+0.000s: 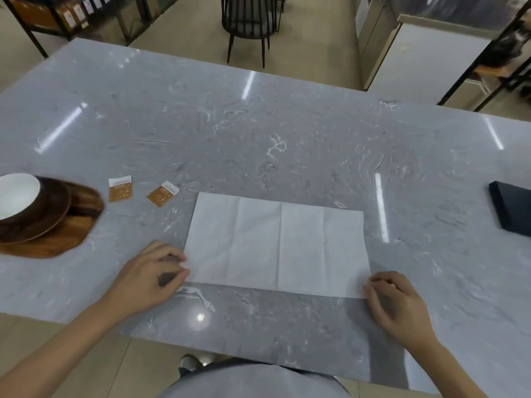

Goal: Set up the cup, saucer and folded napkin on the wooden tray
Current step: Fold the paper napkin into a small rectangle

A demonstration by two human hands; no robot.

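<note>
A white paper napkin (pixel 277 244) lies flat on the grey marble table, folded once into a wide rectangle with crease lines showing. My left hand (pixel 152 272) pinches its near left corner. My right hand (pixel 393 300) pinches its near right corner. At the far left stands the wooden tray (pixel 57 239). On it rests a dark brown saucer (pixel 48 216), and a cup (pixel 17 193) with a white inside sits on the saucer, partly cut off by the frame edge.
Two small orange packets (pixel 121 188) (pixel 162 194) lie between the tray and the napkin. A dark blue folded item (pixel 514 208) sits at the table's right edge. A black chair (pixel 248 21) and shelving stand beyond the table.
</note>
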